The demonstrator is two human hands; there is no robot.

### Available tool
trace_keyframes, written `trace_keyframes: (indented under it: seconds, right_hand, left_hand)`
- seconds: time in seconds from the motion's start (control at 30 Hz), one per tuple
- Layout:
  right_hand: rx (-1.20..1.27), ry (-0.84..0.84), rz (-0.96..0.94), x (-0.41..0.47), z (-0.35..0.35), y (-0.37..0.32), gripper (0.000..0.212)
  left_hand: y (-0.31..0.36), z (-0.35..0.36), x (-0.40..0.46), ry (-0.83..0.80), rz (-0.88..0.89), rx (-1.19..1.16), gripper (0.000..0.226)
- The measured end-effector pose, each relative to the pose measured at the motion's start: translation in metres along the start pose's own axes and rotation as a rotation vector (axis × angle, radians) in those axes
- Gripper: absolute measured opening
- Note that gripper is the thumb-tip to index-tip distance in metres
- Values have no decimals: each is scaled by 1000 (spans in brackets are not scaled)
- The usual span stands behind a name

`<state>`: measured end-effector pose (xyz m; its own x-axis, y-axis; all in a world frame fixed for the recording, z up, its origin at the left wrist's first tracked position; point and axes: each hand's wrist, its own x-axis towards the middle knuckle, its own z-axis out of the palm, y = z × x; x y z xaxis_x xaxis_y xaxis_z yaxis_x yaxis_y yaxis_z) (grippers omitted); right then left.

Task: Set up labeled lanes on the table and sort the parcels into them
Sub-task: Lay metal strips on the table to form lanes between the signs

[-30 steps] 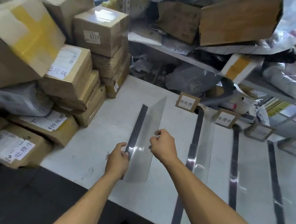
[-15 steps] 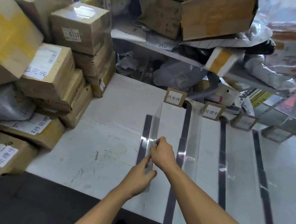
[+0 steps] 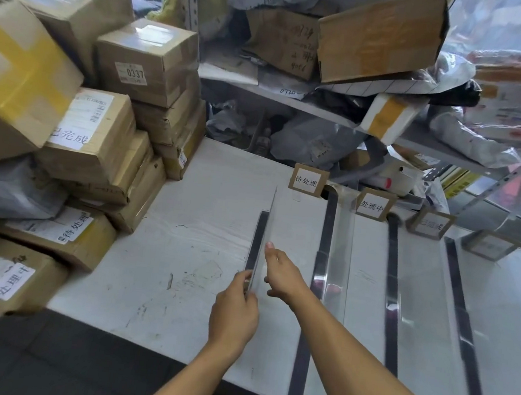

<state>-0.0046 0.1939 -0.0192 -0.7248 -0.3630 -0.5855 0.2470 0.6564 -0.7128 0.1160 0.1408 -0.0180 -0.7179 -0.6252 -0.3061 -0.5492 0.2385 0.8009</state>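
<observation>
On scuffed white table [image 3: 182,253], both hands' grip on thin clear divider [image 3: 264,230]

- Both hands are on a clear plastic divider [image 3: 262,245] standing on edge on the white table [image 3: 182,253], seen nearly edge-on, with a dark base strip [image 3: 256,242] on its left.
- Left hand [image 3: 234,315] pinches its near end; right hand [image 3: 283,273] lies along its right face, fingers out straight.
- Three more dark strips run to the right, one with a clear panel [image 3: 338,253].
- Cardboard lane labels [image 3: 307,181] stand along the far edge.
- Parcel boxes [image 3: 98,135] are stacked on the left side.
</observation>
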Motion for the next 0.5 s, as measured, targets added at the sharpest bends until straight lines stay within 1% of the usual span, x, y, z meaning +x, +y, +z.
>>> trace_keyframes:
  seconds: [0.13, 0.27, 0.4, 0.5]
  right_hand:
    - [-4, 27, -20, 2, -2, -2, 83]
    - [-19, 39, -37, 7, -9, 0, 82]
    - [-38, 74, -38, 15, -14, 4, 69]
    - [-94, 127, -39, 20, -17, 7, 70]
  left_hand:
    - [9, -13, 0, 82, 6, -98, 34]
    - [21, -22, 3, 148, 48, -135, 35]
    - [35, -29, 12, 162, 63, -138, 37]
    - [43, -30, 14, 163, 77, -139, 39]
